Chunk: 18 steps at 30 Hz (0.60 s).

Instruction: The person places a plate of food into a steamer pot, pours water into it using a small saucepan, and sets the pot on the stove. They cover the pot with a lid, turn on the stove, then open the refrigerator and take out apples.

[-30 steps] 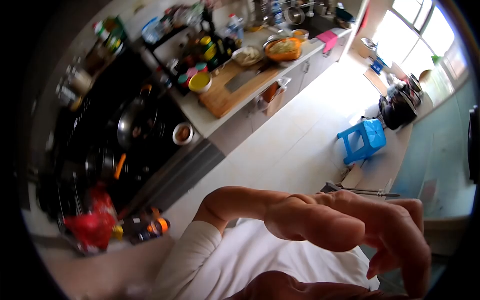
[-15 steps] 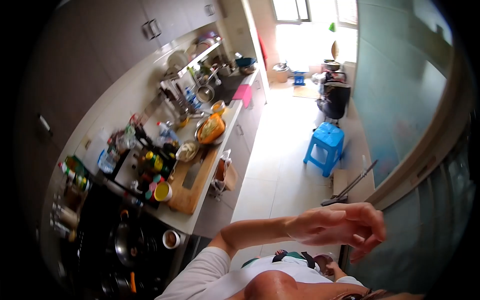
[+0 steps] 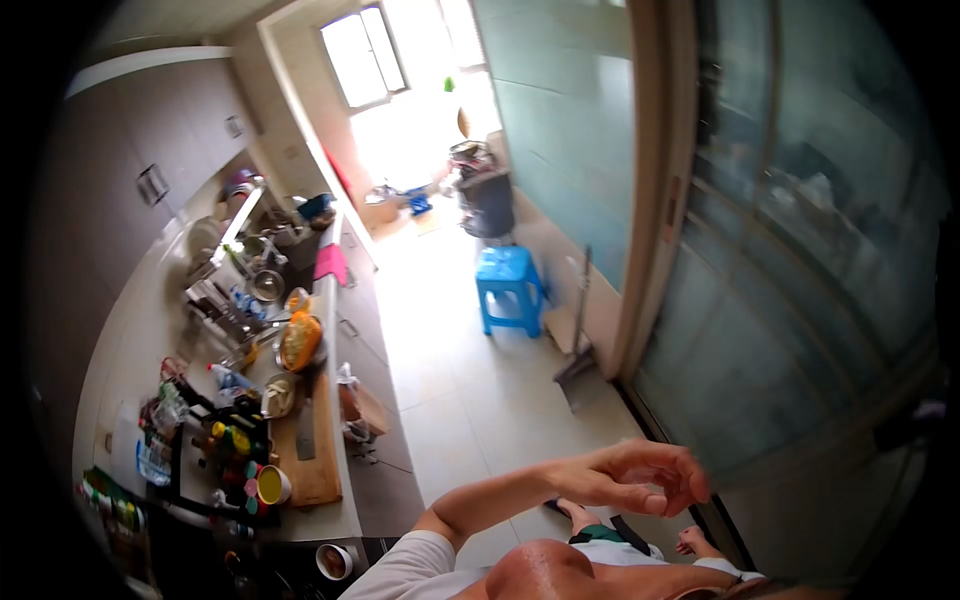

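My left hand (image 3: 650,478) is raised in front of my chest, near the sliding glass door (image 3: 780,330). Its fingers are loosely bent with the thumb apart, and nothing shows in them. Low by my body, beside the door track, my right hand (image 3: 693,542) appears small with its fingers curled. Whatever it may hold is hidden. Below me are my white shirt and a dark strap over green shorts (image 3: 598,533). A dustpan (image 3: 577,372) with a long handle stands against the wall beyond my left hand.
A blue stool (image 3: 510,290) stands on the tiled floor ahead. Along the left counter are a cutting board (image 3: 318,455) with a cleaver (image 3: 304,430), a cut pumpkin (image 3: 300,340), a bowl of pale pieces (image 3: 279,396), bottles and a white cup (image 3: 333,562). A bag (image 3: 362,405) hangs at the counter's side.
The view has swung right, towards the glass door, so the counter sits farther left. My left hand stays raised with bent fingers. The brownish round thing beside my right hand no longer shows.
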Tool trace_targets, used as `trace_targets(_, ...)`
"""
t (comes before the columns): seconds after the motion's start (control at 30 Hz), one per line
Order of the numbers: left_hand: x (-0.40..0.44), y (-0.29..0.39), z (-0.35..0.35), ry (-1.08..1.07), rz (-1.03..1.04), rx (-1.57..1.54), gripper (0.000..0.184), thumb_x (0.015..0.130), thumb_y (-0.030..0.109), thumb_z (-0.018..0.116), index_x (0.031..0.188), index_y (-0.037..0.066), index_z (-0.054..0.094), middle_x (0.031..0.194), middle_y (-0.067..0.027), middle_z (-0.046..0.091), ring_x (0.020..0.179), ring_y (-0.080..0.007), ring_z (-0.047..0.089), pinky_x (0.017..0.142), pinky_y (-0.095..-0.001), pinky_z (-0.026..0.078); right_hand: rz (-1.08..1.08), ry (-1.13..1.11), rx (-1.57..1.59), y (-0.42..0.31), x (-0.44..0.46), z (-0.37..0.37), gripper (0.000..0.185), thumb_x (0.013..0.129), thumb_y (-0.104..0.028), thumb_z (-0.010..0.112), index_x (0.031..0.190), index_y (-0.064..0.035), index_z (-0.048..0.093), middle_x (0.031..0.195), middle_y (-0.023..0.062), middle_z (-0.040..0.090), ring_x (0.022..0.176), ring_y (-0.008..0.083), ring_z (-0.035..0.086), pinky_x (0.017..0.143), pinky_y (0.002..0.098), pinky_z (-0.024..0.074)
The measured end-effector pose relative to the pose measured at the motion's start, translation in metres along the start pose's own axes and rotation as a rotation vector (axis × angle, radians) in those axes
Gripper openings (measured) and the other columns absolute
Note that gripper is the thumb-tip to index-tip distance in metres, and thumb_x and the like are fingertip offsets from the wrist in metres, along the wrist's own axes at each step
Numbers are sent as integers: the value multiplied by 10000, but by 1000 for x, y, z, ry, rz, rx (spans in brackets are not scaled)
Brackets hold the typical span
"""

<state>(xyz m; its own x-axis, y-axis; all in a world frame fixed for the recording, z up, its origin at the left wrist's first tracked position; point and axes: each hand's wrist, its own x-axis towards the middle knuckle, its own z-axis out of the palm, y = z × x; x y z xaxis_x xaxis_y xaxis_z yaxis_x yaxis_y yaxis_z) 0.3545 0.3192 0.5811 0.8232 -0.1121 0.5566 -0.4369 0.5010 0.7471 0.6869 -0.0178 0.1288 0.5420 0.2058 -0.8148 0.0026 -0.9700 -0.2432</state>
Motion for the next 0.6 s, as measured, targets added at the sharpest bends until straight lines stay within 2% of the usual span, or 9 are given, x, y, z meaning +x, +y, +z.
trace_targets(0.07, 12, -23, 12, -106, -63, 98, 372, 906, 282, 579, 1116, -22, 541, 920, -74, 544, 840, -146, 536, 724, -269, 429, 72, -48, 13, 69, -6, 1, 279, 910, -190, 453, 850, 38, 602, 691, 167, 650, 527, 247, 624, 461, 419, 529)
trace_targets(0.1, 22, -36, 21, -174, -92, 133, 360, 910, 265, 578, 1122, -23, 539, 942, -71, 551, 846, -142, 543, 719, -264, 433, 4, -131, -252, 101, -10, 2, 447, 936, -318, 432, 742, 22, 649, 681, 152, 653, 516, 237, 608, 495, 404, 517)
trace_targets(0.2, 59, -68, 51, -251, -238, 181, 313, 917, 189, 572, 1140, -27, 539, 971, -66, 571, 857, -142, 549, 736, -263, 446, 35, -185, -291, 192, 3, 26, 583, 930, -454, 348, 717, -6, 654, 674, 122, 659, 552, 238, 623, 556, 396, 519)
trace_targets(0.23, 71, -84, 58, -285, -229, 180, 303, 916, 169, 571, 1144, -28, 540, 973, -69, 573, 855, -144, 550, 741, -267, 449, 36, -186, -294, 214, 14, 35, 628, 928, -499, 320, 709, -15, 656, 672, 112, 661, 564, 239, 628, 576, 394, 519)
trace_targets(0.3, 97, -121, 71, -356, -211, 187, 287, 912, 128, 571, 1151, -29, 542, 977, -74, 579, 851, -149, 554, 751, -273, 455, 23, -155, -260, 248, 33, 50, 720, 924, -589, 265, 692, -34, 660, 668, 92, 664, 587, 239, 639, 616, 389, 520)
trace_targets(0.33, 109, -138, 75, -395, -245, 183, 295, 901, 117, 586, 1156, -26, 549, 984, -80, 586, 853, -155, 558, 758, -283, 464, 101, 22, -126, 239, 6, 49, 731, 908, -624, 247, 714, -57, 666, 651, 74, 657, 599, 240, 642, 661, 382, 523)
trace_targets(0.4, 138, -181, 87, -447, -273, 200, 294, 897, 112, 589, 1153, -27, 550, 983, -80, 585, 854, -159, 562, 754, -286, 467, 78, 133, -83, 198, -79, 6, 734, 901, -635, 231, 757, -64, 668, 768, 103, 678, 740, 264, 660, 725, 403, 518)
trace_targets(0.5, 192, -242, 106, -536, -341, 247, 299, 873, 84, 611, 1145, -28, 556, 967, -87, 589, 851, -173, 568, 753, -298, 474, -10, 388, -266, 254, -34, 0, 614, 921, -534, 262, 881, -68, 660, 938, 147, 669, 907, 302, 637, 793, 444, 500)
trace_targets(0.6, 258, -306, 128, -648, -354, 242, 295, 857, 70, 620, 1136, -9, 570, 946, -87, 597, 849, -177, 567, 762, -311, 473, -4, 228, -106, 298, -7, -43, 453, 916, -389, 308, 1027, -92, 631, 1113, 158, 617, 1019, 337, 591, 849, 478, 474)
